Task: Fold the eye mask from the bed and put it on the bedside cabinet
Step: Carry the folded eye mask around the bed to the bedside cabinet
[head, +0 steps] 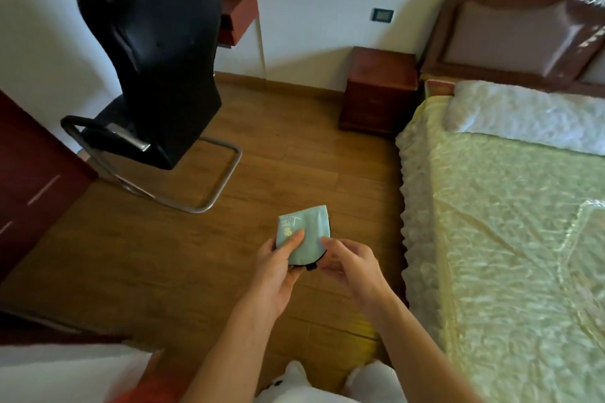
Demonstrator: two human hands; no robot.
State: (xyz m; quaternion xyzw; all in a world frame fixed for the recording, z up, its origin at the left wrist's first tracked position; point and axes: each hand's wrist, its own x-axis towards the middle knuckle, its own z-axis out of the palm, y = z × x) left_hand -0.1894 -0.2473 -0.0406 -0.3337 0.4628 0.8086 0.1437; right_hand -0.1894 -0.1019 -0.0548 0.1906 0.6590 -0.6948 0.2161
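A pale green eye mask (309,229) with a dark edge, folded in half, is held over the wooden floor. My left hand (278,267) grips it, thumb pressed on its printed face. My right hand (348,263) is at the mask's right lower edge, fingertips touching it beside a small black strap end. The bedside cabinet (381,75), dark red wood, stands against the far wall next to the bed's headboard, well beyond my hands. The bed (510,239) with a yellowish shiny cover lies to the right.
A black office chair (154,52) on a metal sled frame stands at the left of the floor. A dark red wardrobe (29,180) lines the left edge. A white pillow (530,114) lies at the bed's head. Red wall shelves (237,13) hang behind the chair.
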